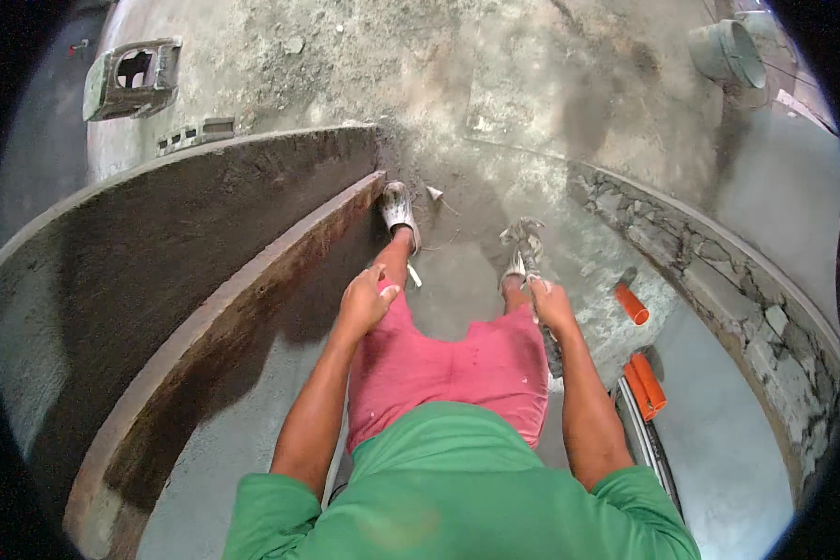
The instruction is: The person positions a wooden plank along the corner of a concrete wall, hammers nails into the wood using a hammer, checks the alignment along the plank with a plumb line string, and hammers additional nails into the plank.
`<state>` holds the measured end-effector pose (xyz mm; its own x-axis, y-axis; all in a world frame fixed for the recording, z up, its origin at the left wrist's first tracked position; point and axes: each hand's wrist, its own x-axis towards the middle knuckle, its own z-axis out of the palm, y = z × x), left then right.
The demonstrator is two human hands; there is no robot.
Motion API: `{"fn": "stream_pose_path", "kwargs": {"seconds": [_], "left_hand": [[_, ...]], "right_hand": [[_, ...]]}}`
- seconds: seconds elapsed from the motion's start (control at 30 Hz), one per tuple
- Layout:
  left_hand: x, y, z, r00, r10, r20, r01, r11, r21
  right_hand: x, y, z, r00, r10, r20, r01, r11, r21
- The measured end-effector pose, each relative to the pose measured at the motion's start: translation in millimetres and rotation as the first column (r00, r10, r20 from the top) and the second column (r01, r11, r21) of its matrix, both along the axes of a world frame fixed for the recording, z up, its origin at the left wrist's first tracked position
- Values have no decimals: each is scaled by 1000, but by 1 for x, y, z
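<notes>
My left hand [366, 303] hangs beside my left knee, thumb and fingers loosely apart, with nothing visible in it. Beside my right knee, my right hand [553, 306] is closed around the shaft of a cement-crusted hand tool [525, 233]. Its lumpy grey head is beyond the hand, near my right foot; the exact kind is unclear. A small pale cone [434, 193] lies on the floor ahead of my feet, with a thin line near it. My left shoe [398, 205] is close to the end of a narrow ledge [252, 257].
A curved rendered wall [196, 196] runs along the left. A low, broken-edged wall [709, 266] curves along the right. Orange pipe pieces [631, 304] lie on the right, near long thin rods [637, 425]. A bucket [726, 54] and a hollow block [133, 78] are farther off.
</notes>
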<state>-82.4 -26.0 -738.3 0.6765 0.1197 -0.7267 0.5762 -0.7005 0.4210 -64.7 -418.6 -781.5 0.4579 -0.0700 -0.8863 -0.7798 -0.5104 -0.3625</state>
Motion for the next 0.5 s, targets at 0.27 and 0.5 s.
{"fn": "stream_pose_path", "kwargs": {"seconds": [0.27, 0.5], "left_hand": [[-71, 2, -57, 861, 504, -64, -494, 860, 127], [-92, -49, -88, 977, 212, -10, -206, 958, 198]], "right_hand": [[-18, 18, -62, 908, -268, -322, 327, 934, 144], [-61, -17, -78, 806, -244, -539, 384, 909, 162]]}}
